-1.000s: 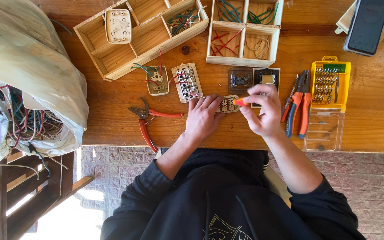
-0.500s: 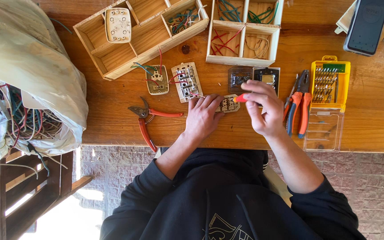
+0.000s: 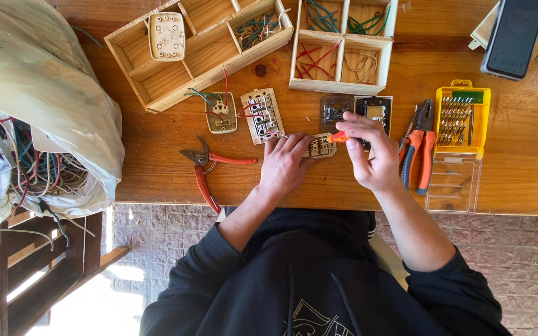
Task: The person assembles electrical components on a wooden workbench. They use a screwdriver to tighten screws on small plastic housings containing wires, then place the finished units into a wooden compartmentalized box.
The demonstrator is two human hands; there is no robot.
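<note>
My left hand (image 3: 286, 163) lies flat on the wooden table (image 3: 157, 168), its fingertips pressing down a small beige switch module (image 3: 320, 147). My right hand (image 3: 372, 152) grips an orange-handled screwdriver (image 3: 339, 137) whose tip points left into that module. Two more switch plates lie just beyond: a beige one with wires (image 3: 221, 112) and a white one with red wires (image 3: 263, 114). A dark module (image 3: 334, 109) and a black-framed one (image 3: 376, 110) sit behind my right hand.
Red-handled cutters (image 3: 205, 168) lie left of my left hand, orange pliers (image 3: 418, 146) right of my right hand. A yellow screwdriver-bit case (image 3: 462, 118) stands open further right. Two wooden compartment trays (image 3: 194, 46) (image 3: 342, 43) hold wires and a socket. A plastic bag of wires (image 3: 38, 118) sits left, a phone (image 3: 514, 34) top right.
My right hand has shifted slightly with the screwdriver, turning it at the module. The left hand stays pressed on the module.
</note>
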